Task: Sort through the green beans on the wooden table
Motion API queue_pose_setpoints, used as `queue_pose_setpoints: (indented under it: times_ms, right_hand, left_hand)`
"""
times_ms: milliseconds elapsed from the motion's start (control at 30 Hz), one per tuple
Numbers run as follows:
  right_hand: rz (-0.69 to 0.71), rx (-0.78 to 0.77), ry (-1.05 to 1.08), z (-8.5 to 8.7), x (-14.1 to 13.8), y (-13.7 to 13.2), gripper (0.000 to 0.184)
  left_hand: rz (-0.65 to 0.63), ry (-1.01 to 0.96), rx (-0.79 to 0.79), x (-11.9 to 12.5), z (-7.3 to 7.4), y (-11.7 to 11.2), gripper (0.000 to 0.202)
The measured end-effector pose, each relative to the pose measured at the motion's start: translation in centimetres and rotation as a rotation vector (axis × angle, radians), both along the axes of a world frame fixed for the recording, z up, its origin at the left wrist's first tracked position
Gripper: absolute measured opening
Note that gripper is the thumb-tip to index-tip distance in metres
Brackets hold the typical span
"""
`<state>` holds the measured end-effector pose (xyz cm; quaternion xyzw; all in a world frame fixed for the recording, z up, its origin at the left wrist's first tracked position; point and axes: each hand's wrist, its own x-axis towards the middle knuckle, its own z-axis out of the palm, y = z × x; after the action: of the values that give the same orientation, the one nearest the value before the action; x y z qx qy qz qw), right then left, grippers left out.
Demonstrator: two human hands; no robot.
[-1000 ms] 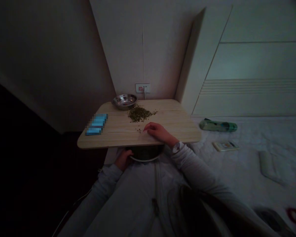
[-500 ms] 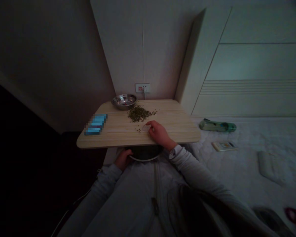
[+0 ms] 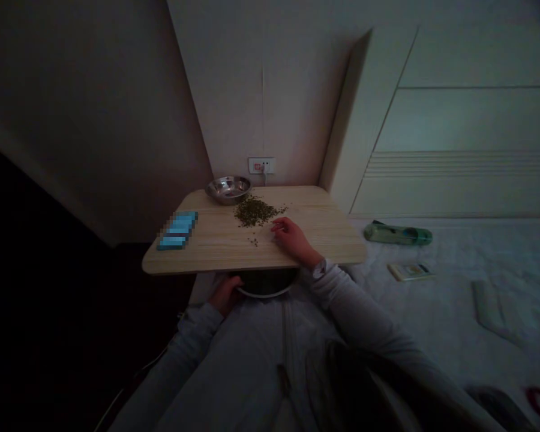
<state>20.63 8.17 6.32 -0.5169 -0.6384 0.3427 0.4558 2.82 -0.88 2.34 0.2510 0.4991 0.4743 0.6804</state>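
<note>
My left hand (image 3: 226,294) is closed on the rim of a dark bowl with a pale edge (image 3: 264,295), just below the table's front edge. The tabletop hides the bowl's far side. Over the light wooden table (image 3: 216,255), my right hand (image 3: 292,239) has its fingers curled together, and what they hold, if anything, is too dim to make out. Ahead and to the left of those fingers lies a pile of small green-brown grains (image 3: 255,212). A few loose grains (image 3: 253,242) are scattered nearer the front edge.
A shiny metal bowl (image 3: 228,191) stands at the table's back left. A lit phone with a blurred screen (image 3: 178,230) lies at the left. On the bed at right are a green bottle (image 3: 398,234) and another phone (image 3: 410,272). A socket (image 3: 261,165) is on the wall.
My right hand has shifted slightly forward and to the right. The pale, see-through piece at its fingertips before no longer shows clearly. My left hand stays on the bowl. The view has tilted slightly.
</note>
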Motion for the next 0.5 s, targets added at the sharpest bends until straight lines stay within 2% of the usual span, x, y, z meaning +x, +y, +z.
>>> queue_pose_setpoints:
  times_ms: [167, 500]
  right_hand:
    - [-0.008, 0.021, -0.032, -0.14, -0.86, 0.88, 0.026]
    - [0.057, -0.007, -0.053, 0.22, -0.33, -0.08, 0.024]
  left_hand:
    - [0.015, 0.019, -0.016, -0.06, -0.21, 0.03, 0.010]
    - [0.000, 0.012, -0.030, -0.25, -0.48, 0.20, 0.010]
